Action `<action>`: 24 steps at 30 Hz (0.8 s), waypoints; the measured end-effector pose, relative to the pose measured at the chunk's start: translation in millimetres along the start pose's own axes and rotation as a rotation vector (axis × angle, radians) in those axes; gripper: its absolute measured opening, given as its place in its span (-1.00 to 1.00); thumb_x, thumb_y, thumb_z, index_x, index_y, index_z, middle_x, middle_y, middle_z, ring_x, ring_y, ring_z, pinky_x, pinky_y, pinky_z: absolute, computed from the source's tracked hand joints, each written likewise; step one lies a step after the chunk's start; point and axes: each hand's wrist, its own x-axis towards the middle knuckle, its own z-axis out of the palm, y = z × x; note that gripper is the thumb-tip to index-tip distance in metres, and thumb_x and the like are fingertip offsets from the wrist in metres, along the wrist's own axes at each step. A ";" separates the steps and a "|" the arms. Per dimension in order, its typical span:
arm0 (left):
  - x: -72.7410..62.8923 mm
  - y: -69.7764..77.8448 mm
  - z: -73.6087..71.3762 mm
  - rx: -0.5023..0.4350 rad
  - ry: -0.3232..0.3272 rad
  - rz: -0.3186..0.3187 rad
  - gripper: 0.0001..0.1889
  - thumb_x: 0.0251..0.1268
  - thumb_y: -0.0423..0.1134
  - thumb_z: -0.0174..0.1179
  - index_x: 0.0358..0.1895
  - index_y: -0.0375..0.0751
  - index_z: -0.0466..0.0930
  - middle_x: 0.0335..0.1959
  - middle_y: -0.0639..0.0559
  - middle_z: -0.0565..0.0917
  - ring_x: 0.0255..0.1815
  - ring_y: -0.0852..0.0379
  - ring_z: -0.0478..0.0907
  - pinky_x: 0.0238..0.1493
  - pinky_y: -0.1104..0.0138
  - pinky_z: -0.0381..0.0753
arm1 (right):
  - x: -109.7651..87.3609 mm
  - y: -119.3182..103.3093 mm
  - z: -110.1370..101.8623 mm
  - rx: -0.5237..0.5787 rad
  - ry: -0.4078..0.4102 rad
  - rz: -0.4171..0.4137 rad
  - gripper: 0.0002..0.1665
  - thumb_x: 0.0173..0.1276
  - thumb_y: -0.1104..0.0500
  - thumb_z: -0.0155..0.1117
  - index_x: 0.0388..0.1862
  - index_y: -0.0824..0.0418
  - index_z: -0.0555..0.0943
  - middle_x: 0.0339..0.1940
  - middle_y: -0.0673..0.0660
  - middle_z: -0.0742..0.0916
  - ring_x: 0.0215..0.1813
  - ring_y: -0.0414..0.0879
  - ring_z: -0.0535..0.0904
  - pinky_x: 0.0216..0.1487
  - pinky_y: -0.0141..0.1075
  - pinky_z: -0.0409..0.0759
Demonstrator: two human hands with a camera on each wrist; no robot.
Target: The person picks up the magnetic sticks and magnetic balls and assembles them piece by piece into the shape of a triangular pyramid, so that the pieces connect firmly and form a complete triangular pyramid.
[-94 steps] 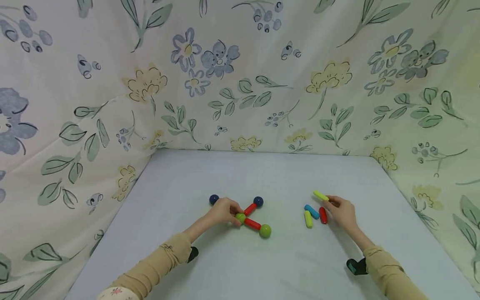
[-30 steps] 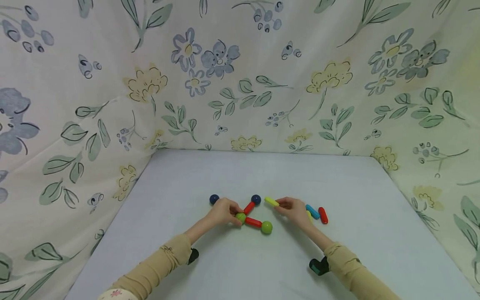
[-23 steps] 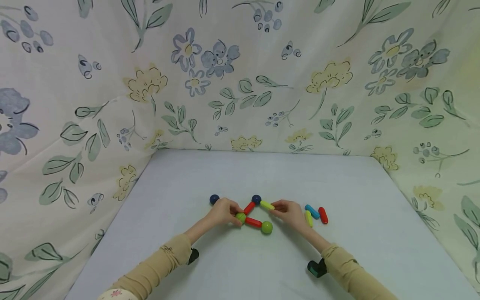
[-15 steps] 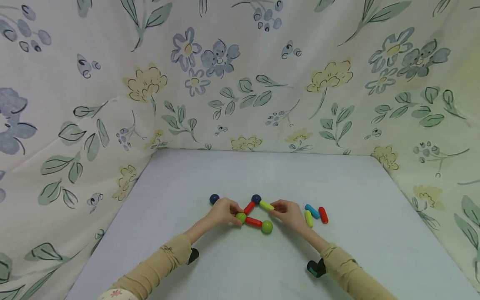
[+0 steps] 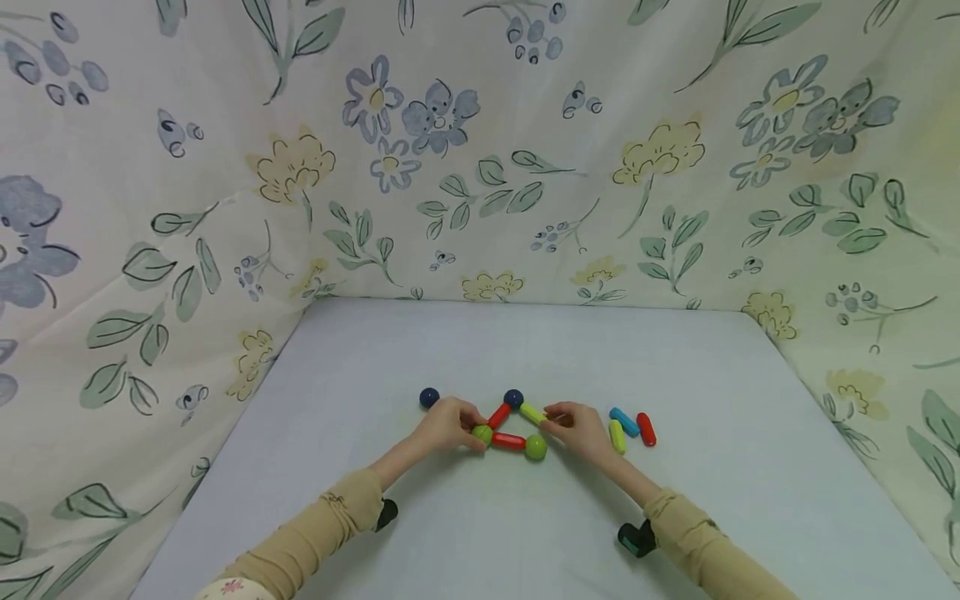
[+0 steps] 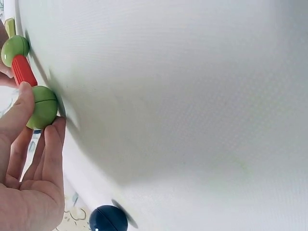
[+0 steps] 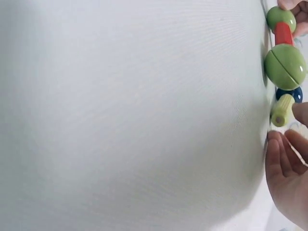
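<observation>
My left hand (image 5: 452,423) pinches a green ball (image 6: 44,108) between thumb and fingertips. From this ball, one red stick (image 5: 499,416) runs to a dark blue ball (image 5: 513,400), and another red stick (image 5: 509,442) to a second green ball (image 5: 536,447). A yellow-green stick (image 5: 533,413) touches the dark blue ball with one end. At its other end is my right hand (image 5: 579,429), thumb against the stick and fingers loosely bent around it. In the right wrist view that stick's free end (image 7: 279,119) stands apart from the nearer green ball (image 7: 286,67).
Right of the right hand lie a blue stick (image 5: 625,422), a red stick (image 5: 647,429) and another yellow-green stick (image 5: 617,437). A second dark blue ball (image 5: 429,398) sits beyond the left hand. Floral cloth (image 5: 480,167) surrounds the white table (image 5: 480,342).
My right hand has brought the yellow-green stick leftward from the loose sticks to the dark blue ball. The free green ball has swung away from me, closer to that stick. The left hand stays put.
</observation>
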 end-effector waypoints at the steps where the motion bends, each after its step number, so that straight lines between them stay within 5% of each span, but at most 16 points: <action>1: -0.4 0.8 -0.2 0.004 -0.005 0.001 -0.71 -0.16 -0.30 0.51 -0.27 -0.22 0.71 -0.34 0.01 0.72 -0.37 0.21 0.54 -0.31 0.46 0.57 | -1.1 0.3 -0.6 0.000 0.006 -0.003 -0.68 0.24 0.18 0.34 -0.05 0.27 0.64 -0.22 0.13 0.74 -0.24 -0.11 0.65 -0.22 -0.38 0.63; 10: 7.6 13.1 -1.2 0.069 0.040 -0.048 -0.72 0.16 -0.11 0.33 -0.15 -0.20 0.65 -0.15 -0.07 0.69 -0.16 0.07 0.63 -0.18 0.30 0.64 | -16.3 1.8 -2.2 -0.002 0.016 -0.075 -0.70 0.22 0.09 0.36 -0.12 0.22 0.64 -0.33 0.02 0.71 -0.33 -0.23 0.57 -0.31 -0.51 0.56; 17: 35.8 16.5 11.9 0.075 0.131 0.030 -0.72 0.34 -0.28 0.13 0.07 -0.26 0.56 0.01 -0.19 0.66 -0.06 -0.05 0.66 -0.05 0.17 0.64 | -24.2 -0.8 4.0 0.011 -0.045 -0.085 -0.61 0.17 -0.06 0.40 -0.13 0.14 0.62 -0.39 -0.07 0.67 -0.36 -0.28 0.53 -0.31 -0.50 0.55; 24: 52.8 17.1 21.1 0.054 0.088 0.094 -0.65 0.37 -0.33 0.08 0.19 -0.22 0.51 0.17 -0.16 0.58 0.03 -0.10 0.63 0.06 0.13 0.60 | -28.0 -4.4 7.4 0.047 -0.065 -0.174 -0.66 0.15 0.01 0.42 -0.19 0.18 0.62 -0.43 -0.02 0.66 -0.42 -0.31 0.50 -0.37 -0.47 0.55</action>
